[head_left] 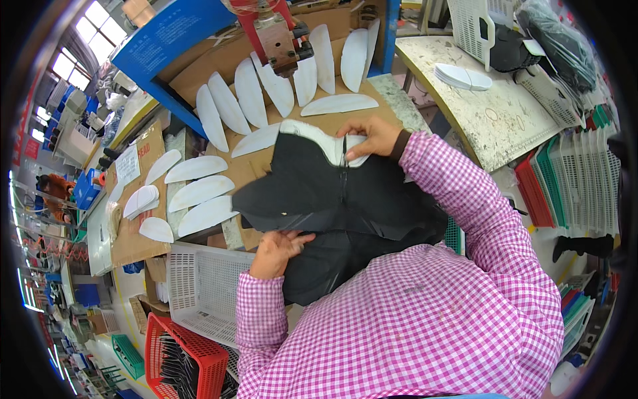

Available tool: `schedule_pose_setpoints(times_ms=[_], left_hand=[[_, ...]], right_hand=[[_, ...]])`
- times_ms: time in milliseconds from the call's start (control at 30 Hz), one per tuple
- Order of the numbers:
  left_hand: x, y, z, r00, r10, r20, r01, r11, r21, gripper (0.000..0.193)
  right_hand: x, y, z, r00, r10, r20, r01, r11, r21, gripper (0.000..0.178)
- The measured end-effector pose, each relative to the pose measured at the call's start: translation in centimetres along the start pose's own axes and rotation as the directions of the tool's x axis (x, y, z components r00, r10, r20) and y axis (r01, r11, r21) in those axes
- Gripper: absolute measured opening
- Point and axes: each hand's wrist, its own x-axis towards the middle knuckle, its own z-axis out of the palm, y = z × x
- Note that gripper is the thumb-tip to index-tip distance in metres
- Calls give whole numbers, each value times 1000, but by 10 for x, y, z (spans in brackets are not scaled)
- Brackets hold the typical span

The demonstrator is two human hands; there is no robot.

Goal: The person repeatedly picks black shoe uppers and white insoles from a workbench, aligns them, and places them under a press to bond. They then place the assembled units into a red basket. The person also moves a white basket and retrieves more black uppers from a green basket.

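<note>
Spreading across the cardboard-covered bench (pixel 143 239), a stack of black fabric pieces (pixel 312 193) lies under both of the person's hands, its near part hanging off the bench edge toward the person's lap. White curved insole-shaped pieces (pixel 199 193) fan out on the bench to the left and behind, some of them just beside the fabric. A white slotted crate (pixel 199 286) stands below the near edge, a red crate (pixel 193 352) beside it, and a red press head (pixel 276 33) hangs over the back of the bench.

The right hand (pixel 372 136) presses flat on the far edge of the fabric, fingers closed over a white piece (pixel 332 143) lying there. The left hand (pixel 276 249) pinches the near edge of the top black layer, thumb over it.

The likeliest slip, as a judgement: lifting the top layer could drag the layers beneath off the edge into the crate, since much of the stack is unsupported. A sweep to the left would scatter the white pieces. Open room is thin: the bench is crowded on the left and behind, so the freest way is straight up or toward the person
</note>
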Motion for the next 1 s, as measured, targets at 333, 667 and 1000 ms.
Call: schedule_pose_setpoints(times_ms=[333,667,1000], left_hand=[[3,61,62,992,58,-114,-80,976,-201,14],[59,76,2,943,20,-331,-162,900,-406,19],[110,33,-5,902,116,-416,-303,857,-418,21]], right_hand=[[22,-68,7,977,-213,-22,186,895,-406,46],[-10,-14,-48,950,-15,-312,90,969,228,59],[-27,-12,-57,975,39,-219,104,790,604,45]])
